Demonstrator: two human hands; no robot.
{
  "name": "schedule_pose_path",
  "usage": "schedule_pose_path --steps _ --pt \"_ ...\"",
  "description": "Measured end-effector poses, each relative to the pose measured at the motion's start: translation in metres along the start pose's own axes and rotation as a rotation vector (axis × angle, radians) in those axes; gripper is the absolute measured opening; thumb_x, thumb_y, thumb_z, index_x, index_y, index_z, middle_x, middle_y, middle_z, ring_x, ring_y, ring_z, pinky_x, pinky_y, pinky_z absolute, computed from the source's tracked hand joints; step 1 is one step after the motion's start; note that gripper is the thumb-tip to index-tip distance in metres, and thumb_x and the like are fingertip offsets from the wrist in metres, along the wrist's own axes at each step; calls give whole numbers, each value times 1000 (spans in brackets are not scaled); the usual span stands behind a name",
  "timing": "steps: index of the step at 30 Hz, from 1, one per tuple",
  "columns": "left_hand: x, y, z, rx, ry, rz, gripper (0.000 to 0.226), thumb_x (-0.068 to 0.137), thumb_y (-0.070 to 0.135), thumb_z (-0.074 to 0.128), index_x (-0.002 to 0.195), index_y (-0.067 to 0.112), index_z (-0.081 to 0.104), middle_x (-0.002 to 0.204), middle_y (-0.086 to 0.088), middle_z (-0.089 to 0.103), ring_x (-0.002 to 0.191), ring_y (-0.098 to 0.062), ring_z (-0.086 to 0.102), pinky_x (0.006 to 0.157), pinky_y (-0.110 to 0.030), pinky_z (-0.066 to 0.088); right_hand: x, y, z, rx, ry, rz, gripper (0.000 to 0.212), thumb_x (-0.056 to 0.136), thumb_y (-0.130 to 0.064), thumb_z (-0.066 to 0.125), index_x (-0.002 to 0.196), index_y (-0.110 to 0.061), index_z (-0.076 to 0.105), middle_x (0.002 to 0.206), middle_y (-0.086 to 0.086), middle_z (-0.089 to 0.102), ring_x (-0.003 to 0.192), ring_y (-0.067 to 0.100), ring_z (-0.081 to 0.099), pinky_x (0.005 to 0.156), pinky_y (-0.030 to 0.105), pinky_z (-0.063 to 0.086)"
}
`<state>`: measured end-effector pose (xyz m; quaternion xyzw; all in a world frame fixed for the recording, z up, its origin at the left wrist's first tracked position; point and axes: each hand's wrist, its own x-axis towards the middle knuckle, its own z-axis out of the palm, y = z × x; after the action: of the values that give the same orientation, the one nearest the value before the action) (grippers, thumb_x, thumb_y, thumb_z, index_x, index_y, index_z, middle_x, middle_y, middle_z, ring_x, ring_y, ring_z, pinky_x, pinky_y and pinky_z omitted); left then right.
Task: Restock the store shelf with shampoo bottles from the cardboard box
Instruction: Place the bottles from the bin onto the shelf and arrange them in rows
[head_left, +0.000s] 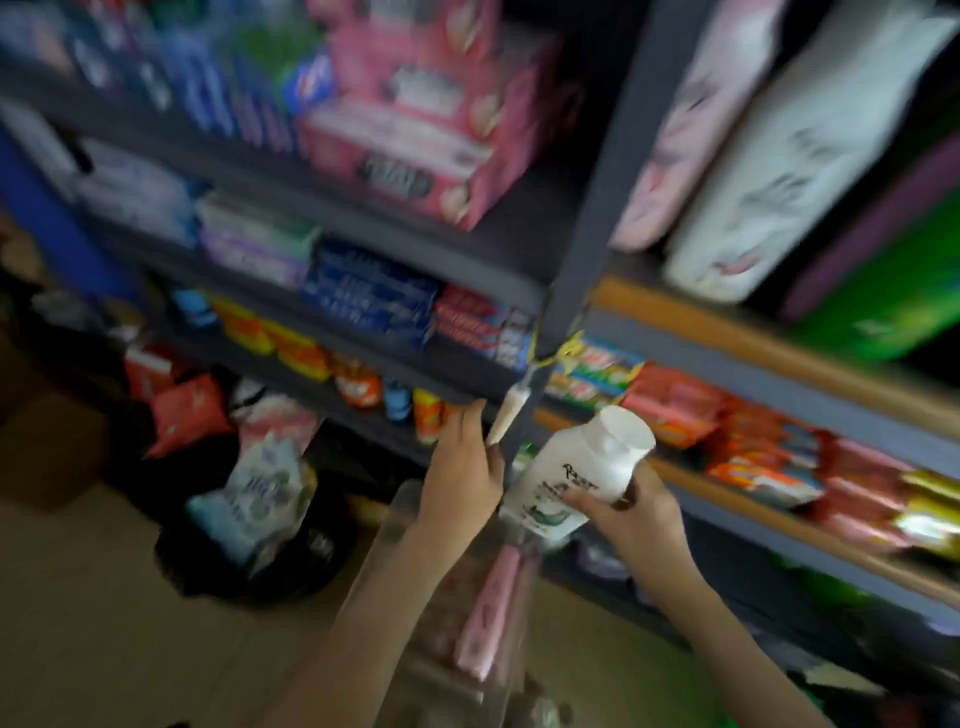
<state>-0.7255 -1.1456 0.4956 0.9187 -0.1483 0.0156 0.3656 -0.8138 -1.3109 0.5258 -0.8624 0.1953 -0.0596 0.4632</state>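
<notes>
Right hand (636, 517) holds a white bottle (571, 483), low in the middle. Left hand (462, 467), fingers straight, reaches near the shelf (467, 382) edge. Next, I think, the bottle needs a free spot there.

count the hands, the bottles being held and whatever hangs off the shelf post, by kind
hands: 2, left hand and right hand
bottles held: 1, white shampoo bottle in the right hand
things hanging off the shelf post: 1, cream cone
total: 4
</notes>
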Motion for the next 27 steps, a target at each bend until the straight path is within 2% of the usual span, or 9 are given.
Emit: schedule_pose_path --steps 4,6,8,11,13,16,19,24,27 --pt "39 82 -33 -101 160 185 52 92 13 54 139 5 35 137 -10 41 127 -24 40 102 -29 35 -8 -50 -92 116 205 -131 43 69 -7 80 106 -14 58 96 -5 66 83 -4 62 67 5 45" --pt "53 117 -44 -142 251 244 54 90 12 56 139 5 34 137 -12 39 127 -27 41 103 -35 39 -11 -70 -126 145 318 -178 43 69 -8 80 108 -6 62 99 2 68 90 6 63 75 12 49" --pt "64 145 -53 -162 347 274 57 89 13 58 139 7 31 138 -14 35 125 -31 43 99 -39 45 -12 -86 -153 188 401 -241 42 70 -9 79 108 -4 62 100 3 69 92 8 65 79 21 52" --pt "80 168 -65 -174 469 235 61 86 12 62 137 7 29 136 -17 34 124 -33 41 98 -43 45 -9 -104 -174 239 458 -348 35 73 -8 77 104 -9 62 100 2 69 93 6 65 80 20 52" --pt "92 175 -73 -180 483 178 62 86 8 62 138 1 29 135 -21 36 125 -34 38 102 -42 38 -1 -110 -177 250 469 -381 36 73 -7 77 105 -12 62 103 3 68 99 13 64 85 28 52" --pt "103 181 -77 -165 407 134 59 91 6 55 141 -4 25 136 -23 38 127 -34 35 104 -37 33 18 -115 -172 194 470 -420 43 72 -7 78 110 -4 59 108 5 65 105 20 60 91 33 49" --pt "103 182 -75 -148 417 137 57 92 7 53 140 -6 25 135 -24 39 124 -34 36 101 -36 34 36 -121 -165 160 435 -427 45 72 -4 77 110 -14 55 105 -2 62 103 17 59 88 23 48" --pt "105 177 -76 -122 397 165 57 93 12 54 139 -7 25 131 -24 40 118 -33 39 95 -35 39 61 -124 -162 119 336 -338 37 73 -11 76 102 -19 55 100 1 66 95 17 62 82 37 54" --pt "107 174 -73 -80 387 169 57 92 13 54 138 -7 26 129 -24 40 115 -33 40 91 -35 41 69 -127 -159 102 309 -293 33 75 -10 76 99 -18 55 94 -1 66 89 13 63 72 24 53"
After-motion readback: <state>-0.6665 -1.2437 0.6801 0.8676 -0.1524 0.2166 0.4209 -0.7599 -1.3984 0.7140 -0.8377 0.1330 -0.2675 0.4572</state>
